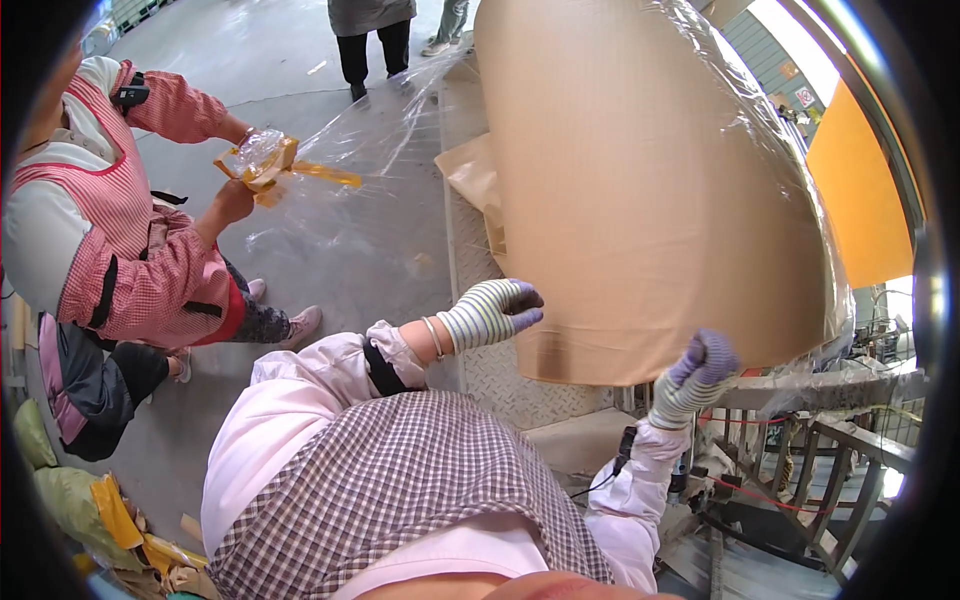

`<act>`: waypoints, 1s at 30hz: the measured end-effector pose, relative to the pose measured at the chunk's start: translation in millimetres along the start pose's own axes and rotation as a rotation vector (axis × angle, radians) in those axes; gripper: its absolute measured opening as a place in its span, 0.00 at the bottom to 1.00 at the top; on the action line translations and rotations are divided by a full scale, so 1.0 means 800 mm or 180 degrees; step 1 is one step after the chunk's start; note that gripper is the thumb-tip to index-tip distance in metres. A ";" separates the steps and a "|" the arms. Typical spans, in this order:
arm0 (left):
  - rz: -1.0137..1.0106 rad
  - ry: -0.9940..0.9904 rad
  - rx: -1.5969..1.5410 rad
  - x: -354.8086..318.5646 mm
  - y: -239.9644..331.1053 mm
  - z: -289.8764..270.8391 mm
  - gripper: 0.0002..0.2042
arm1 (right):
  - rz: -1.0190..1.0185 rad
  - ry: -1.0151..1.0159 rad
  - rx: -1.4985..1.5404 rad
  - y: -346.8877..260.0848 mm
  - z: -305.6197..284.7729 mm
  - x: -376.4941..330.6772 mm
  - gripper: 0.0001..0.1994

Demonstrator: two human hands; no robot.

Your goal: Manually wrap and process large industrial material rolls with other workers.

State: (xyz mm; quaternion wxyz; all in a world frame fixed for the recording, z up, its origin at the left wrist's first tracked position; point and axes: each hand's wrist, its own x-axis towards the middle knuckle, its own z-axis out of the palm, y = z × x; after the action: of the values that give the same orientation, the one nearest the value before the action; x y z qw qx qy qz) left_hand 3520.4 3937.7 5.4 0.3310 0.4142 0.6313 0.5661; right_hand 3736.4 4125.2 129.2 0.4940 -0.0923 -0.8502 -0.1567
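A very large roll-like bundle wrapped in brown paper (pixel 650 180) stands in front of me, its lower edge close to both hands. My left hand (pixel 490 315), in a striped glove with purple fingers, is just left of that edge. Its fingers are bent and parted from the thumb, with nothing seen between them. At the bundle's lower right, my right hand (pixel 697 375), gloved the same way, is raised with its fingers curled closed. Whatever it may hold is hidden. Clear plastic film (pixel 375 130) stretches from the bundle's far side toward a co-worker.
On the left, a co-worker (pixel 130 200) holds crumpled film with yellow tape (pixel 275 170). Another person's legs (pixel 375 55) show at the far side. Metal railing (pixel 840 470) stands at right, beyond a tread-plate floor (pixel 550 395). Sacks (pixel 85 515) lie at lower left.
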 end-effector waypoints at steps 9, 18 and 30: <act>-0.0115 0.0182 0.0176 0.054 -0.033 0.006 0.11 | 0.1615 0.0480 0.1078 0.121 0.010 0.024 0.08; -0.0196 0.0717 0.0646 0.054 -0.047 -0.032 0.14 | 0.0967 0.0083 0.0912 0.044 0.000 -0.017 0.12; -0.0411 0.0659 0.0615 0.030 -0.067 -0.091 0.12 | 0.1532 0.0284 0.0630 0.026 0.023 0.018 0.16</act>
State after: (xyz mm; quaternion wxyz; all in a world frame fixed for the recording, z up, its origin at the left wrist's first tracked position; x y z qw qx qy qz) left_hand 3437.3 3926.2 -35.8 0.2584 0.3421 0.7388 0.5199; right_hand 3720.6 4151.6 137.0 0.5606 -0.2361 -0.7924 0.0453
